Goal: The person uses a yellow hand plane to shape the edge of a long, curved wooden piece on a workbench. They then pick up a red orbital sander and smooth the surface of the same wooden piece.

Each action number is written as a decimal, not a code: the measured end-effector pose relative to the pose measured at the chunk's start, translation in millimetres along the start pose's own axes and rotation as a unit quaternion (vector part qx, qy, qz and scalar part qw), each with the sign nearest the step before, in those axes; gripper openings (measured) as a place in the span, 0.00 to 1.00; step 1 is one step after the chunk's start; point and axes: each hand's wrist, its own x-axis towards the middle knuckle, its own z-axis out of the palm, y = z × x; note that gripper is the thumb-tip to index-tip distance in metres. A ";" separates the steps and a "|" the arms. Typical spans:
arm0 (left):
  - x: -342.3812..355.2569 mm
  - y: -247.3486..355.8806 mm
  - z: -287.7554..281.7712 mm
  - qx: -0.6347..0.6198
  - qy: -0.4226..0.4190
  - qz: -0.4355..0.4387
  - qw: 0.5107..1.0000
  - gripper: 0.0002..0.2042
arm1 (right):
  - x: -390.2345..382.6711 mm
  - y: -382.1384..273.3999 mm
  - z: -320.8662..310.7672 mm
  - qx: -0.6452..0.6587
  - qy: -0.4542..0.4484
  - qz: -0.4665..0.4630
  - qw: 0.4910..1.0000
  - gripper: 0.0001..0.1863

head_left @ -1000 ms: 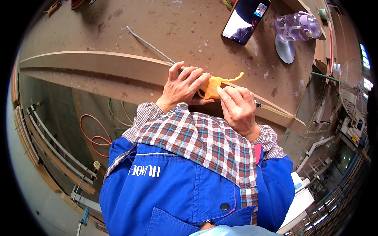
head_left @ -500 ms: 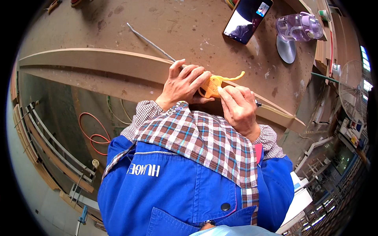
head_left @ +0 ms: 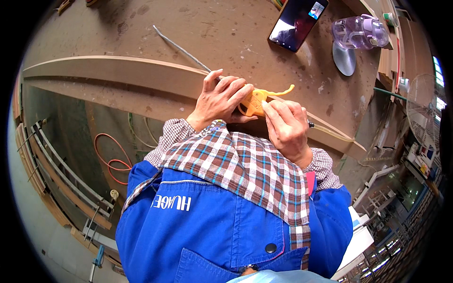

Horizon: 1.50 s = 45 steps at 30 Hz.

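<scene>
A yellow air blow gun (head_left: pixel 256 102) is between my hands, close to my chest at the table's near edge. Its long thin metal nozzle (head_left: pixel 178 47) points to the far left, and its yellow trigger lever sticks out to the right. My left hand (head_left: pixel 221 100) is closed around the nozzle end of the gun, hiding where the nozzle joins. With thumb and fingers pinched, my right hand (head_left: pixel 287 127) grips the handle side of the body. A dark fitting and a pale hose (head_left: pixel 331 131) come out to the right beyond that hand.
A long curved wooden strip (head_left: pixel 118 66) runs along the near edge of the brown table (head_left: pixel 226 33). A phone (head_left: pixel 298 23) and a purple bottle (head_left: pixel 356 33) stand at the far right. Below left hangs a red hose (head_left: pixel 111 162). A fan (head_left: pixel 423 111) is at right.
Both hands keep their hold on the blow gun, almost unmoved. The whole view has shifted very slightly.
</scene>
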 end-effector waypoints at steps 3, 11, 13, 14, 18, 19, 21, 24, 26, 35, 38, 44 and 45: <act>0.0 -0.3 -1.0 0.000 -0.004 -0.002 1.000 0.35 | -1.6 0.0 -6.3 -0.006 -0.021 -0.002 1.000 0.15; -0.2 0.7 1.2 -0.002 0.010 -0.002 1.000 0.33 | 1.9 2.3 -6.7 -0.014 -0.023 -0.017 0.999 0.15; 0.3 1.4 1.2 -0.009 0.010 -0.004 1.000 0.33 | 2.4 3.4 -6.7 -0.016 -0.027 -0.021 0.999 0.15; 0.6 1.2 1.9 -0.008 0.014 -0.003 1.000 0.33 | 4.9 4.5 -5.4 -0.017 -0.028 -0.021 0.999 0.15; -0.2 1.4 -0.1 -0.009 0.006 -0.006 1.000 0.33 | 4.0 3.7 -6.0 -0.009 -0.025 -0.013 1.000 0.15; -0.4 2.0 -0.4 -0.012 0.000 -0.009 1.000 0.34 | 4.5 3.0 -6.7 -0.005 -0.023 -0.011 1.000 0.15; -0.2 1.6 -1.7 -0.011 -0.001 -0.010 1.000 0.34 | 5.4 1.1 -7.2 0.003 -0.019 -0.005 1.000 0.15; -0.3 1.4 -1.6 -0.009 -0.004 -0.008 1.000 0.34 | 7.8 2.9 -4.3 0.008 -0.018 0.009 1.000 0.15; -1.0 0.8 -1.6 -0.008 -0.002 -0.005 1.000 0.34 | 6.7 0.9 -5.9 0.013 -0.022 0.007 1.000 0.15; 0.0 1.5 -1.4 -0.010 0.000 -0.007 1.000 0.33 | 6.2 2.7 -5.5 0.007 -0.023 0.000 1.000 0.15; -1.0 2.7 -1.4 -0.013 -0.005 -0.014 1.000 0.34 | 7.9 3.1 -8.6 0.010 -0.030 -0.001 0.999 0.15; -1.2 1.5 -0.5 -0.016 0.002 -0.011 1.000 0.34 | 7.7 3.4 -6.8 0.000 -0.033 -0.011 0.999 0.15; -0.5 2.3 -1.8 -0.017 0.001 -0.012 1.000 0.34 | 6.6 3.1 -7.5 0.002 -0.035 -0.010 0.999 0.15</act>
